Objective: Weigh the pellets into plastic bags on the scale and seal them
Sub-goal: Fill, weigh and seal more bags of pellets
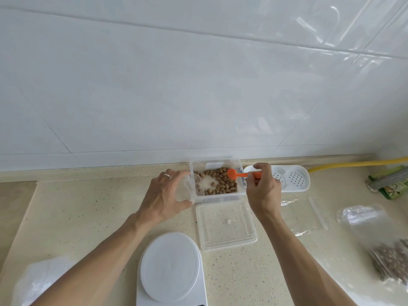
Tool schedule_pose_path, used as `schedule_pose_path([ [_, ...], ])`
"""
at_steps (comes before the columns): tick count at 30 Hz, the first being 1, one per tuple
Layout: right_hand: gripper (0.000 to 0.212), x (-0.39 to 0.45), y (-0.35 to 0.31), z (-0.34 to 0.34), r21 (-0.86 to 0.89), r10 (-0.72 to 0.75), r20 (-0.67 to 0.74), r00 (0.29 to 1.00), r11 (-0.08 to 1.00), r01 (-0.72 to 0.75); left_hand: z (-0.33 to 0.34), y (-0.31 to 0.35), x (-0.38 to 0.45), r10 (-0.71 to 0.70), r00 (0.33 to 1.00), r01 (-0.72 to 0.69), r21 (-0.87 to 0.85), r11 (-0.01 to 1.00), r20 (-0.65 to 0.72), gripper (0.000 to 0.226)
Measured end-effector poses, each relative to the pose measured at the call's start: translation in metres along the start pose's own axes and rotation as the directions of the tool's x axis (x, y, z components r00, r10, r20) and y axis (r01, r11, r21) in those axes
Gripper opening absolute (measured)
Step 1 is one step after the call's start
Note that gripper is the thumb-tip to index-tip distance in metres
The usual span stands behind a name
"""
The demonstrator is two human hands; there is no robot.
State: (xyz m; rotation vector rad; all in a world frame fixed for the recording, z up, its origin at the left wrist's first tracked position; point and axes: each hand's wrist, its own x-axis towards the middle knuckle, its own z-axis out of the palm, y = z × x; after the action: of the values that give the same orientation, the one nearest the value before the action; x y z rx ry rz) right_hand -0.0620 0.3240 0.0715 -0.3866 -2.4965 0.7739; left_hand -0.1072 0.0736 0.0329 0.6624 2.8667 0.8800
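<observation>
A clear plastic box (220, 162) near the wall holds brown pellets (223, 183) round a bare patch. My right hand (262, 188) pinches the handle of an orange scoop (235, 174), whose bowl hovers over the pellets at the box's right side. My left hand (164, 195) grips a clear plastic bag (186, 188) against the box's left wall. The white scale (171, 268) stands near me with a bare round platform.
The box's clear lid (226, 224) lies in front of it. A white perforated tray (291, 178) sits to the right, with empty bags (309, 215) and filled pellet bags (390, 259) beyond. A yellow hose (353, 164) runs along the wall. Crumpled plastic (42, 281) lies at lower left.
</observation>
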Motion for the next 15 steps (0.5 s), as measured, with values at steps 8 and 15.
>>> schedule_pose_path([
  [8, 0.013, -0.004, 0.021, 0.017, -0.102, 0.04, 0.186, 0.982, 0.995, -0.021, 0.001, -0.007, -0.001, 0.011, 0.999, -0.011, -0.013, 1.0, -0.039, 0.07],
  [15, 0.006, -0.012, 0.006, 0.025, 0.171, 0.324, 0.473, 0.819, 0.879, -0.446, -0.001, -0.013, 0.001, 0.004, 0.999, -0.002, 0.029, 1.0, -0.051, 0.073],
])
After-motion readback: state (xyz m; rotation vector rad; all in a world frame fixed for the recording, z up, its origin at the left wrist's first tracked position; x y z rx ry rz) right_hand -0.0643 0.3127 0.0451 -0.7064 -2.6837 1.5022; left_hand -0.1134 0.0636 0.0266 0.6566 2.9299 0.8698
